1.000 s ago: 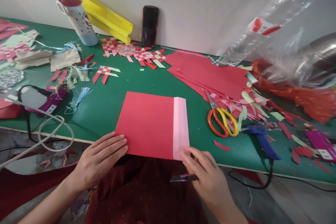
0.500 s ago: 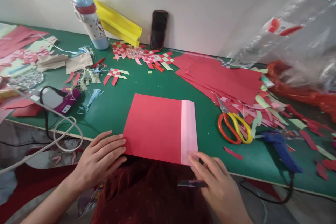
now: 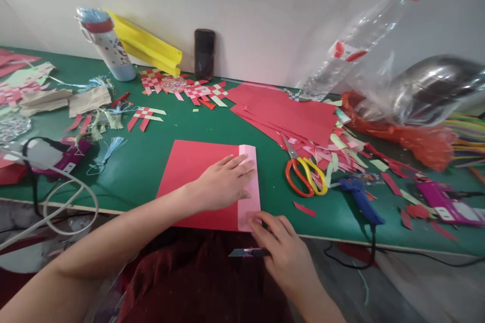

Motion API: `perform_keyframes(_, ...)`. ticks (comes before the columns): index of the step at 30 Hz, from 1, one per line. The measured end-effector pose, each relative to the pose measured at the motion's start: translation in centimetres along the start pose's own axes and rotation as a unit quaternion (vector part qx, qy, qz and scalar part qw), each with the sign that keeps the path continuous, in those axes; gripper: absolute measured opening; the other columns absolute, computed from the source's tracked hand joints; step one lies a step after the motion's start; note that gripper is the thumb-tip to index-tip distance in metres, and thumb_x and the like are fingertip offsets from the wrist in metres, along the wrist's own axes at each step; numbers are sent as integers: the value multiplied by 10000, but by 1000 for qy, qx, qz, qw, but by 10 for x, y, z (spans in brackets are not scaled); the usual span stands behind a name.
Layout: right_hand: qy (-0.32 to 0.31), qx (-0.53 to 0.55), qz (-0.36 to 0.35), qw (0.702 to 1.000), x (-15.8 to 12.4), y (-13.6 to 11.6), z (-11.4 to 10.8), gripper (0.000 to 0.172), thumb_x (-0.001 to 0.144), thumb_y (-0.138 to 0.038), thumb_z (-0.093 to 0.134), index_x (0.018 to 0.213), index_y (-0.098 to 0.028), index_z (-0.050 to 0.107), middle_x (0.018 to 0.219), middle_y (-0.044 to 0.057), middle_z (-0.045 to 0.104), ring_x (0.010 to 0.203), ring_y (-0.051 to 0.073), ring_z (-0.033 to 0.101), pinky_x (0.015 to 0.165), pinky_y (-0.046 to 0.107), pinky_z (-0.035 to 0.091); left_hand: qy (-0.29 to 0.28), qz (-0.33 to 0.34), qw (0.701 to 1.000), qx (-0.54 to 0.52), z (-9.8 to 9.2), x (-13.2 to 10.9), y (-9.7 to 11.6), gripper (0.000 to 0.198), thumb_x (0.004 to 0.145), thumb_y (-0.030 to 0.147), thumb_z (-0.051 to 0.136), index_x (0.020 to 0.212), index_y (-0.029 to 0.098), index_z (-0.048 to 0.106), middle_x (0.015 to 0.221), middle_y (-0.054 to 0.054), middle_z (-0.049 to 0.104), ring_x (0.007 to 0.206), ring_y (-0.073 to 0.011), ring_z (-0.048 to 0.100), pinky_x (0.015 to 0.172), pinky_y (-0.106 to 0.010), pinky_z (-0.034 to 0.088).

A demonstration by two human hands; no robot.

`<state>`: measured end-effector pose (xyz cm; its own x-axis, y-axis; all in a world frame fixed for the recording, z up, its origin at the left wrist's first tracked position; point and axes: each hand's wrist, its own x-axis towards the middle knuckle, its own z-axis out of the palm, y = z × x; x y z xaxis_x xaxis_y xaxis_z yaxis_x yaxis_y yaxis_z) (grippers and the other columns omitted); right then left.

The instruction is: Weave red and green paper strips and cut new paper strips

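Note:
A red paper sheet with a pink strip along its right side lies at the table's front edge. My left hand rests flat across the sheet with its fingers outstretched, the fingertips over the pink strip. At the strip's lower right corner, the thumb and forefinger of my right hand touch the paper. That same hand grips a craft knife, its blade pointing left below the table edge. The rest of the knife's handle is hidden in the palm.
Scissors and a blue glue gun lie to the right. Behind them are stacked red sheets and paper scraps. A drink flask, a phone and a plastic bottle stand at the wall. Tassels lie left.
My left hand has moved from the sheet's lower left corner across to the pink strip. My right hand stays at the strip's lower corner with the knife. The view has shifted right.

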<state>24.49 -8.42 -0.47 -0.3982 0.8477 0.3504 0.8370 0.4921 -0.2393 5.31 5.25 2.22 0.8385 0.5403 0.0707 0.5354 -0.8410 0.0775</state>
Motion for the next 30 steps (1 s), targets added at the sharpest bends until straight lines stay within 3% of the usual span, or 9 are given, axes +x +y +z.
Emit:
perform_keyframes(3,3,-8,-4,1000,0,1,0,517,748,39,426,1132,-199,677,1125,83,687,891,196,586,724,303,568,-45,7,999,0,11,19,-7,672,955,559,456,1476,143,376,1563,-108,368,1459,-273,294,1183,-435,231)
perform_keyframes(9,8,-10,-5,1000,-3,2,3,481,770,25,437,1111,-204,686,1120,84,691,872,202,584,704,303,572,-60,15,998,7,12,21,-12,734,920,618,477,1472,148,369,1564,-115,367,1447,-272,312,1183,-396,194)
perform_keyframes(13,38,54,21,998,-10,8,1,350,870,-69,481,1139,-198,664,1186,110,655,932,198,627,770,307,585,-72,27,997,0,5,23,-11,752,904,613,513,1441,102,391,1558,-142,364,1443,-291,306,1163,-363,230)
perform_keyframes(15,66,109,69,989,-20,13,-5,313,924,-169,498,1202,-208,635,1196,120,645,972,187,657,782,278,583,-77,19,997,-6,5,25,-10,768,902,622,506,1447,96,379,1553,-152,364,1442,-295,307,1154,-361,249)
perform_keyframes(18,40,199,193,960,-37,15,-17,325,972,-288,462,1267,-235,588,921,53,705,779,136,693,685,208,574,-72,-14,997,-10,6,30,-10,769,915,618,484,1469,102,353,1536,-164,386,1439,-300,308,1150,-382,255)
perform_keyframes(21,-18,289,297,910,-49,5,-23,361,974,-373,457,1280,-207,552,706,-14,655,616,106,648,651,186,563,-70,-40,997,-6,5,37,-10,721,930,576,490,1480,131,355,1516,-158,410,1422,-322,327,1138,-416,274)
perform_keyframes(26,-109,419,317,844,-49,-21,-17,398,971,-387,453,1326,-220,520,913,38,686,810,126,675,762,229,564,-66,-42,997,1,5,41,-8,724,917,630,467,1449,141,421,1491,-169,433,1397,-334,357,1105,-426,314)
perform_keyframes(30,-143,479,333,799,-46,-29,-11,332,988,-382,405,1213,-219,585,865,37,676,678,116,629,603,211,529,-51,-43,998,20,14,38,-4,898,881,756,328,1481,89,370,1536,-216,361,1446,-373,258,1152,-480,226)
